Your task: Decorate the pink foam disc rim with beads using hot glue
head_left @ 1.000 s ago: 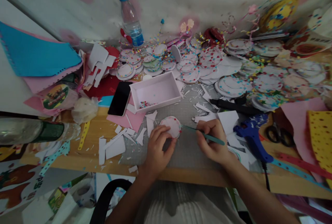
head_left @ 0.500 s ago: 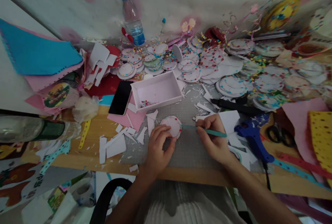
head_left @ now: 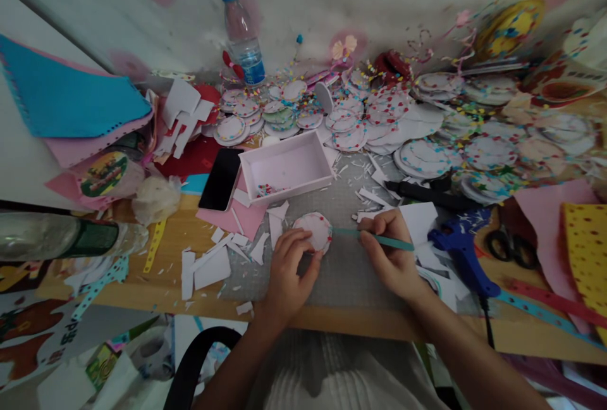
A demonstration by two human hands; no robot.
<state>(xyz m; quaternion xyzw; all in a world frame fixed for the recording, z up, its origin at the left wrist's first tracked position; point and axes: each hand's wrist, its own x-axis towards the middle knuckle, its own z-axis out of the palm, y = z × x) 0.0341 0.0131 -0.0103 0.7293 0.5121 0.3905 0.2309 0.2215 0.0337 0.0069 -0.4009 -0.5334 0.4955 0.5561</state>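
My left hand [head_left: 294, 264] is closed on the near left edge of a round white paper disc [head_left: 315, 228], its rim dotted with small red and blue pieces. In my right hand [head_left: 389, 252] is a thin teal stick-like tool [head_left: 394, 243], pinched between thumb and fingers. Its narrow tip points left and reaches the disc's right edge. Both hands are over the grey cutting mat [head_left: 341, 277]. Beyond the disc stands an open pale pink box [head_left: 289, 169] with a few small red and blue bits in its near left corner.
Many decorated discs [head_left: 424, 157] lie stacked along the wall, beside a water bottle [head_left: 246, 49]. A phone [head_left: 220, 179] and paper scraps [head_left: 213, 267] lie left. On the right are a blue glue gun [head_left: 467, 255], black-handled scissors [head_left: 512, 247] and a black tool [head_left: 429, 193].
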